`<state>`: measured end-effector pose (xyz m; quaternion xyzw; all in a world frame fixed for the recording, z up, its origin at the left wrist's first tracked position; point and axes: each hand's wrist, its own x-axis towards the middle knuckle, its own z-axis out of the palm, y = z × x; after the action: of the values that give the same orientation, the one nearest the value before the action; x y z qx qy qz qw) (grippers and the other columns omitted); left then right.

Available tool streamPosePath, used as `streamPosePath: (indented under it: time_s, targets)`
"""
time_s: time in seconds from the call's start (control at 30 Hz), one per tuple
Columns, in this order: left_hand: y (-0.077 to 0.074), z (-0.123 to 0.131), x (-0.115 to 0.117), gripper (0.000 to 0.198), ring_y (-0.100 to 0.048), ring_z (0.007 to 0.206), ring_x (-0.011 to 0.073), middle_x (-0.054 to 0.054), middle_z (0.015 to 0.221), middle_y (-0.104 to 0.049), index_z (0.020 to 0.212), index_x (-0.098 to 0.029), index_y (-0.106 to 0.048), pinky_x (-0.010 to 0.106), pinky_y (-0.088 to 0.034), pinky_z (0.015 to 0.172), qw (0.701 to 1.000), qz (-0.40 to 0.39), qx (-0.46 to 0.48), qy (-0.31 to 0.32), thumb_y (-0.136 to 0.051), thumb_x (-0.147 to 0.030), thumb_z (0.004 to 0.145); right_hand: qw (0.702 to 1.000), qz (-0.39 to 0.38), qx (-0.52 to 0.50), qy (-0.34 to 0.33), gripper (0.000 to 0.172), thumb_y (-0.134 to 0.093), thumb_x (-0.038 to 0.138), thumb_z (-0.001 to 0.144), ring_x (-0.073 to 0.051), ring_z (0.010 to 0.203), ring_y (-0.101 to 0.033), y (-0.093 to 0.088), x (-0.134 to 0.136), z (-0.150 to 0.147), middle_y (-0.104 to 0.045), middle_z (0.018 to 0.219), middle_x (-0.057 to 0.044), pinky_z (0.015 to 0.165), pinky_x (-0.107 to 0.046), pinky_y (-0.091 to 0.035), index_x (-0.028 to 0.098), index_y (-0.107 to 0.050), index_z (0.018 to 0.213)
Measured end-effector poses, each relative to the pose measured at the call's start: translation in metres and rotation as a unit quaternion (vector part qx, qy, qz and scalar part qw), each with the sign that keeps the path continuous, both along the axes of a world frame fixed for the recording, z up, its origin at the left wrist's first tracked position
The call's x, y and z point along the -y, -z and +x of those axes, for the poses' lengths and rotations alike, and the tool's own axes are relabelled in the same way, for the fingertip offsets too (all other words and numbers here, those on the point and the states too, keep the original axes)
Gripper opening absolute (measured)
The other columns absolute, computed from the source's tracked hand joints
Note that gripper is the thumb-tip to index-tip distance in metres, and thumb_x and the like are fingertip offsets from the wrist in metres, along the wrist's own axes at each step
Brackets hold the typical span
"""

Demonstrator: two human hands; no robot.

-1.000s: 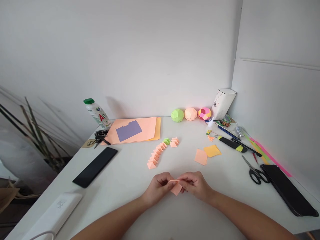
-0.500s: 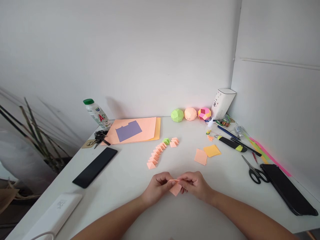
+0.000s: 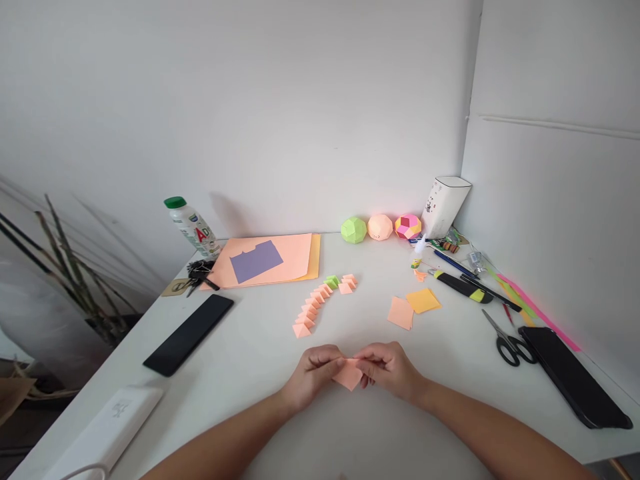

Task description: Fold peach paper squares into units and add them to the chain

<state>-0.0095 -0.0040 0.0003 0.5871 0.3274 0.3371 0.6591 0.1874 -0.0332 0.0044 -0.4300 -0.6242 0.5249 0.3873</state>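
Observation:
A small peach paper piece (image 3: 349, 375) is pinched at its upper edge between my two hands, near the front of the table. My left hand (image 3: 316, 371) grips its left corner, thumb on top. My right hand (image 3: 389, 368) holds the right corner with thumb and fingers, some of them hidden behind the paper. Beyond them a curved row of folded peach paper units (image 3: 311, 310) leads to a green folded unit (image 3: 331, 282). Right of that sit a few more peach units (image 3: 347, 285). Flat peach squares (image 3: 401, 313) and yellow squares (image 3: 424, 301) lie to the right.
Scissors (image 3: 510, 343), a cutter knife (image 3: 463, 287), a glue bottle (image 3: 418, 253) and a black case (image 3: 575, 377) are at right. Paper balls (image 3: 380, 227) line the wall. Left are a phone (image 3: 189, 335), a white power strip (image 3: 107, 430), a bottle (image 3: 193, 227) and paper sheets (image 3: 295, 257).
My left thumb has shifted along the paper's top edge, and more of the peach piece's face shows to the left. The right hand stays nearly in place.

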Motion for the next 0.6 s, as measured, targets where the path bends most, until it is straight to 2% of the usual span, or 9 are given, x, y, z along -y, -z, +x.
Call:
streamPosePath:
  time_s: [0.17, 0.37, 0.6]
  targets:
    - [-0.003, 0.003, 0.001, 0.025, -0.053, 0.068, 0.0144, 0.002, 0.072, -0.056, 0.072, -0.015, -0.065, 0.026, -0.042, 0.064, 0.999, 0.043, -0.014, 0.003, -0.055, -0.035, 0.084, 1.0, -0.022, 0.009, -0.001, 0.021, -0.059, 0.034, 0.083, -0.015, 0.055, -0.064, 0.001, -0.001, 0.0, -0.064, 0.062, -0.002, 0.051, -0.024, -0.049, 0.015, -0.067, 0.086]
    - [-0.008, 0.011, 0.005, 0.022, -0.062, 0.064, 0.0172, 0.003, 0.065, -0.063, 0.072, -0.016, -0.057, 0.029, -0.047, 0.061, 0.999, -0.02, 0.031, 0.036, -0.058, -0.035, 0.083, 0.997, -0.068, 0.003, -0.019, 0.022, -0.061, 0.037, 0.082, -0.016, 0.057, -0.066, 0.001, -0.001, -0.002, -0.067, 0.067, -0.003, 0.052, -0.025, -0.05, 0.015, -0.061, 0.087]
    - [-0.008, 0.012, 0.007, 0.018, -0.063, 0.064, 0.0187, 0.0, 0.059, -0.059, 0.069, -0.017, -0.051, 0.03, -0.047, 0.06, 0.998, -0.04, 0.04, 0.039, -0.057, -0.029, 0.08, 0.997, -0.066, -0.003, -0.03, 0.025, -0.061, 0.039, 0.081, -0.016, 0.057, -0.066, 0.001, 0.0, -0.006, -0.069, 0.068, -0.005, 0.052, -0.025, -0.052, 0.015, -0.061, 0.086]
